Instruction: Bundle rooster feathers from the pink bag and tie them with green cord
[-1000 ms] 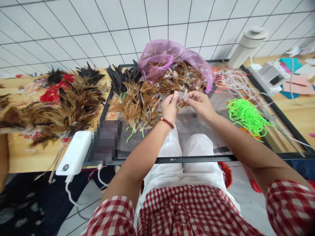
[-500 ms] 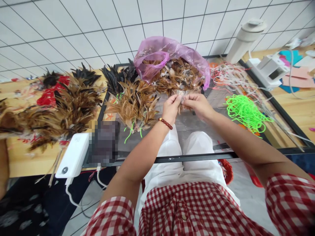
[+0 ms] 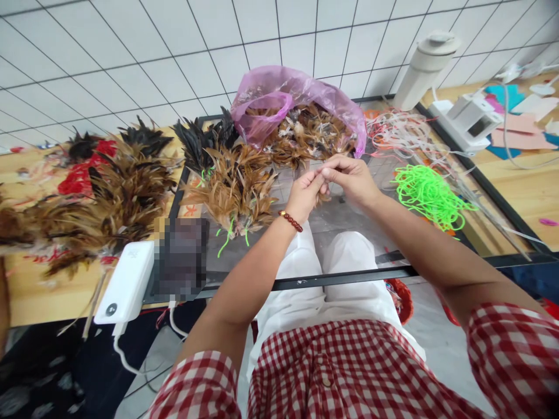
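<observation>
Over the glass tabletop [image 3: 358, 215], my left hand [image 3: 305, 195] and my right hand [image 3: 351, 179] meet with fingertips pinched together. Both are closed on a small tuft of feathers [image 3: 323, 199]; its brown ends peek out below the fingers, and the rest is hidden. Just behind the hands, a pink plastic bag [image 3: 262, 125] lies open with loose brown feathers [image 3: 310, 131] spilling from it. Left of my left hand rests a bundle of brown feathers [image 3: 238, 186] tied with bright green cord, beside black feathers [image 3: 207, 139].
Green cord [image 3: 430, 195] lies heaped on the right, near tangled clear strips [image 3: 402, 131]. A white bottle [image 3: 425, 70] and a power strip [image 3: 460, 125] stand behind. At left are more feathers [image 3: 126, 192], a white power bank [image 3: 126, 282] and a blurred-out device [image 3: 181, 259]. Another person's arm [image 3: 3, 308] shows at the left edge.
My right hand has shifted slightly up and inward, its fingers now overlapping my left fingertips. The pale tuft visible between the fingers before is now mostly covered. The view has turned slightly.
</observation>
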The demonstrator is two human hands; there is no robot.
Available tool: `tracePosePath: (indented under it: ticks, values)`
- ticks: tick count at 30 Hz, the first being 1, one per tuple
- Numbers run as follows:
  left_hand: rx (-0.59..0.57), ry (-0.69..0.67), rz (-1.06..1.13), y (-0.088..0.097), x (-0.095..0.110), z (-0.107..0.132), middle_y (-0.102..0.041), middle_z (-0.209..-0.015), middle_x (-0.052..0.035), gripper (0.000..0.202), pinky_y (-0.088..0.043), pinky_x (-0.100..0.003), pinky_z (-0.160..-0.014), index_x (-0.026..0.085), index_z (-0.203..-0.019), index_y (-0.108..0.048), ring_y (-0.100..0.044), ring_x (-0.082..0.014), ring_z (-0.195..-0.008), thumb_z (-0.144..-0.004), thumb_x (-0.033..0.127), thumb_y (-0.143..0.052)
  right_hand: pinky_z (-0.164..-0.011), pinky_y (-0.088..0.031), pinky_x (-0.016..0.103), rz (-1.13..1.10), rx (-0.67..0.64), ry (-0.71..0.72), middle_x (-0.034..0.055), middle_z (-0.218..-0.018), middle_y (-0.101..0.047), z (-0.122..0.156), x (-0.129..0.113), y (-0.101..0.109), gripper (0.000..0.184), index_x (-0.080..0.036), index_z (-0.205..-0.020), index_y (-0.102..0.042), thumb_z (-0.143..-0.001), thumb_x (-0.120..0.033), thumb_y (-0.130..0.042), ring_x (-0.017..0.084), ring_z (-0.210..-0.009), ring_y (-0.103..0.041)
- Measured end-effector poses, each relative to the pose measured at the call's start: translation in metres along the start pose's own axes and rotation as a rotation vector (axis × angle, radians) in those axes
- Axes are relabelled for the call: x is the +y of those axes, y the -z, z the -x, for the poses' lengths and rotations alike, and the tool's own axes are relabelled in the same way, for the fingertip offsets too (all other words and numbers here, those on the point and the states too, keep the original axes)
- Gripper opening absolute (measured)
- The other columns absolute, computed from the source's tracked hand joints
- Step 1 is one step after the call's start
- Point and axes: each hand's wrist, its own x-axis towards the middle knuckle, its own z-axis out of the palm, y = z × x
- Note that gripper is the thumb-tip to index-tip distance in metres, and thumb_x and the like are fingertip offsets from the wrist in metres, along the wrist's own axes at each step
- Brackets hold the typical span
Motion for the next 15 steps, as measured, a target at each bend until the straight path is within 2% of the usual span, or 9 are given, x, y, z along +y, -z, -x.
tracePosePath:
  ticks: [3,5,7,10,12,14,15]
  values:
    - [-0.082,0.059,0.0,0.001,0.001,0.002,-0.05,-0.055,0.006,0.027,-0.048,-0.02,-0.064,0.016,-0.073,-0.06,-0.053,-0.0067,-0.056,-0.09,0.033,-0.071,-0.046,-0.05,0.027,-0.04,0.025,-0.007,-0.0011,-0.062,-0.059,0.0,0.007,-0.003,0.05,-0.019,-0.069,-0.06,-0.068,-0.062,-0.086,0.014,-0.051,-0.061]
    - [-0.077,0.082,-0.017,0.002,0.0,0.001,-0.049,-0.055,0.0062,0.028,-0.048,-0.02,-0.063,0.015,-0.072,-0.06,-0.052,-0.0064,-0.055,-0.09,0.034,-0.071,-0.048,-0.051,0.028,-0.012,0.028,-0.028,-0.0017,-0.059,-0.058,-0.002,0.008,-0.003,0.05,-0.02,-0.07,-0.059,-0.071,-0.063,-0.083,0.015,-0.052,-0.062]
    - [-0.037,0.08,-0.02,0.004,-0.001,-0.001,-0.045,-0.053,0.007,0.03,-0.049,-0.02,-0.063,0.016,-0.071,-0.058,-0.05,-0.0059,-0.053,-0.091,0.034,-0.071,-0.056,-0.054,0.031,0.151,0.01,-0.032,0.0,-0.063,-0.062,-0.006,0.002,0.004,0.042,-0.02,-0.075,-0.062,-0.078,-0.059,-0.079,0.017,-0.059,-0.064]
    - [0.024,0.079,0.002,0.005,-0.002,-0.004,-0.041,-0.052,0.0083,0.032,-0.051,-0.02,-0.064,0.017,-0.069,-0.055,-0.049,-0.0054,-0.051,-0.093,0.035,-0.068,-0.078,-0.054,0.035,0.714,0.034,0.034,0.0065,-0.087,-0.073,-0.009,-0.024,0.036,0.02,-0.019,-0.088,-0.071,-0.085,-0.039,-0.072,0.02,-0.081,-0.067]
    - [0.045,0.101,0.019,0.005,-0.001,-0.005,-0.04,-0.052,0.0089,0.032,-0.052,-0.02,-0.066,0.017,-0.07,-0.055,-0.05,-0.0052,-0.051,-0.093,0.035,-0.067,-0.088,-0.049,0.037,1.179,0.016,0.021,0.0122,-0.106,-0.075,-0.007,-0.046,0.068,0.017,-0.017,-0.094,-0.076,-0.087,-0.029,-0.067,0.024,-0.096,-0.067]
    - [0.054,0.125,0.029,0.005,0.0,-0.005,-0.041,-0.052,0.0092,0.032,-0.053,-0.02,-0.068,0.018,-0.071,-0.054,-0.051,-0.005,-0.051,-0.093,0.036,-0.067,-0.084,-0.047,0.037,1.538,-0.063,-0.185,0.0132,-0.109,-0.076,0.002,-0.061,0.101,0.021,-0.017,-0.098,-0.079,-0.089,-0.024,-0.061,0.027,-0.099,-0.067]
    - [0.055,0.133,0.031,0.005,0.001,-0.005,-0.041,-0.052,0.0093,0.032,-0.053,-0.021,-0.068,0.018,-0.071,-0.054,-0.051,-0.005,-0.051,-0.092,0.036,-0.068,-0.08,-0.045,0.036,1.648,-0.098,-0.282,0.0126,-0.11,-0.077,0.008,-0.065,0.114,0.023,-0.018,-0.099,-0.08,-0.089,-0.021,-0.059,0.028,-0.1,-0.067]
